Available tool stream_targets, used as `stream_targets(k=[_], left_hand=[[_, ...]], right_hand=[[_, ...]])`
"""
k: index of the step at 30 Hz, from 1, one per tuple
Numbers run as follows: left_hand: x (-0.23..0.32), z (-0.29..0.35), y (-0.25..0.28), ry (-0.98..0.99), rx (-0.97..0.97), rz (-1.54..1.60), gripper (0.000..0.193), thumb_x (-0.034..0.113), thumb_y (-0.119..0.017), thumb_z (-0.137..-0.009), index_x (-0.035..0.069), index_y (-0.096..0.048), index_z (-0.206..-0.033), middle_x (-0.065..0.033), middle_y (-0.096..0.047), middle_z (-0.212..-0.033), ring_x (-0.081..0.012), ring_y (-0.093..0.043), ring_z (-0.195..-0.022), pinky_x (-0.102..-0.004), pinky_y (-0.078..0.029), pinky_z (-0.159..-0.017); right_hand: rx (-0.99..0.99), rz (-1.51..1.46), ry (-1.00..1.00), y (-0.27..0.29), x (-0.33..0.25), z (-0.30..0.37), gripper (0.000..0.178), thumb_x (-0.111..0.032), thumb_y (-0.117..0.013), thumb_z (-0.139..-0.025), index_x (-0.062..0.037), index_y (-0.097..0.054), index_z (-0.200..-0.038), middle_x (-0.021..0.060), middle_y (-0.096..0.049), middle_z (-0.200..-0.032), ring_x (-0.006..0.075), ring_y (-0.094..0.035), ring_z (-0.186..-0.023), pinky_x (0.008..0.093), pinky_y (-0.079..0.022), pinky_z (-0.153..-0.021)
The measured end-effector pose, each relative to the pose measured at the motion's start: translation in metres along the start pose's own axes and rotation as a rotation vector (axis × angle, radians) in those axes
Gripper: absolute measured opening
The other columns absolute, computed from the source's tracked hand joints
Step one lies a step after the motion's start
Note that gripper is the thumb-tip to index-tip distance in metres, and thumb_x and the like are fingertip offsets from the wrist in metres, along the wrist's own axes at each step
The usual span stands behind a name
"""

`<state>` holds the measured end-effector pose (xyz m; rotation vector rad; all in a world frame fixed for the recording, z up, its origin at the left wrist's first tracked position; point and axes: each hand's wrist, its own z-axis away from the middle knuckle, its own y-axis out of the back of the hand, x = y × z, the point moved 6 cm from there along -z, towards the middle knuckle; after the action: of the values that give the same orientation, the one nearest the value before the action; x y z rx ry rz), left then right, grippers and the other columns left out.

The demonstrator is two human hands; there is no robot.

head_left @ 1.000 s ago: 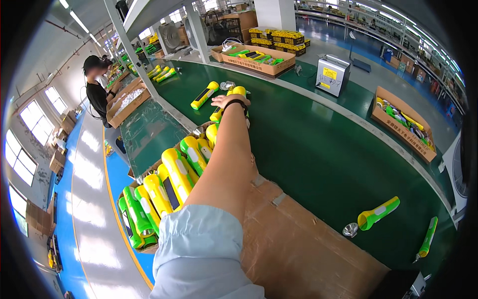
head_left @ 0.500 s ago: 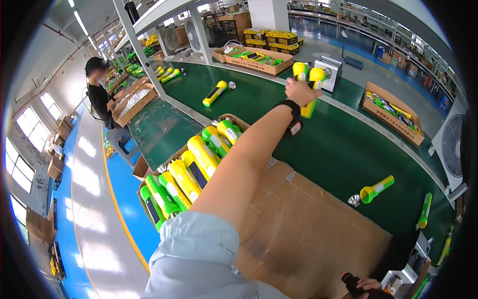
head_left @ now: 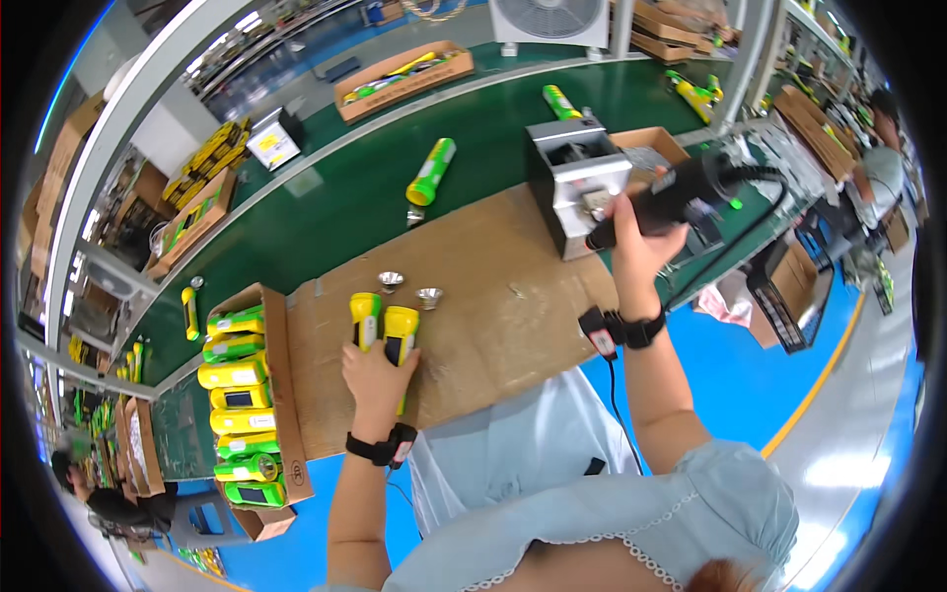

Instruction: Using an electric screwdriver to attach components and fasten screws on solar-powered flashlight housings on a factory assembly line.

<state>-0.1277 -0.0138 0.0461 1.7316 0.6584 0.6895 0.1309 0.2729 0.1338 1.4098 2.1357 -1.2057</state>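
My left hand [head_left: 375, 383] is closed around two yellow-and-green flashlight bodies, a left one [head_left: 364, 318] and a right one [head_left: 400, 333], held side by side over a brown cardboard sheet [head_left: 493, 335]. Just beyond their far ends lie two shiny reflector heads, a left one [head_left: 391, 281] and a right one [head_left: 428, 297]; whether wires join them to the bodies I cannot tell. In my right hand [head_left: 639, 247] is a black corded electric screwdriver [head_left: 676, 192], its tip pointing left beside a silver-and-black boxy metal device [head_left: 574, 173]. Both wrists wear black straps with thin cords.
At left, a cardboard box [head_left: 288, 414] holds several flashlights in a row. A green conveyor belt [head_left: 335, 212] curves behind the cardboard, carrying a loose flashlight [head_left: 431, 173]. An open carton [head_left: 404, 81] stands beyond it. Co-workers sit at far left and far right.
My left hand has come back from over the belt to the cardboard with the two flashlights. The view has swung right, and the screwdriver in my right hand is now fully in sight.
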Motion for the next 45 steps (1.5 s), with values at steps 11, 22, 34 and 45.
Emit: stream_targets(k=[11, 22, 34, 45], left_hand=[[0.028, 0.05, 0.008, -0.362, -0.312, 0.094, 0.086, 0.038, -0.073, -0.075, 0.016, -0.029, -0.144, -0.0147, -0.056, -0.062, -0.0333, -0.059, -0.058, -0.0421, -0.048, -0.056], [0.107, 0.048, 0.025, -0.587, 0.058, 0.13, 0.083, 0.04, -0.086, -0.047, 0.005, -0.052, -0.115, -0.0162, -0.055, -0.112, -0.0326, -0.055, -0.098, -0.0435, -0.044, -0.086], [0.15, 0.035, -0.025, -0.487, 0.133, 0.264, 0.055, 0.041, -0.076, -0.062, 0.006, -0.056, -0.099, -0.0091, -0.053, -0.087, -0.0274, -0.052, -0.084, -0.0386, -0.04, -0.077], [0.147, 0.038, -0.027, -0.471, 0.159, 0.274, 0.051, 0.042, -0.073, -0.067, 0.006, -0.057, -0.099, -0.0109, -0.052, -0.087, -0.0287, -0.051, -0.086, -0.0402, -0.038, -0.08]], right_hand=[[-0.15, 0.182, 0.011, 0.013, 0.039, -0.069, 0.036, -0.012, -0.071, -0.072, -0.0052, -0.046, -0.097, 0.003, -0.057, -0.072, 0.0104, -0.057, -0.063, 0.0259, -0.046, -0.058], [-0.324, -0.075, -0.241, -0.002, 0.009, -0.028, 0.034, 0.002, -0.059, -0.077, -0.0001, -0.044, -0.107, 0.0076, -0.056, -0.068, 0.0159, -0.056, -0.053, 0.029, -0.046, -0.049], [-0.536, -0.152, -0.333, -0.029, -0.029, 0.072, 0.054, 0.001, -0.054, -0.08, 0.0031, -0.031, -0.128, 0.011, -0.054, -0.068, 0.0198, -0.056, -0.057, 0.0325, -0.048, -0.055], [-0.513, -0.194, -0.366, -0.029, -0.027, 0.084, 0.046, 0.004, -0.055, -0.08, 0.0035, -0.036, -0.123, 0.0066, -0.055, -0.072, 0.0134, -0.056, -0.06, 0.0266, -0.048, -0.058]])
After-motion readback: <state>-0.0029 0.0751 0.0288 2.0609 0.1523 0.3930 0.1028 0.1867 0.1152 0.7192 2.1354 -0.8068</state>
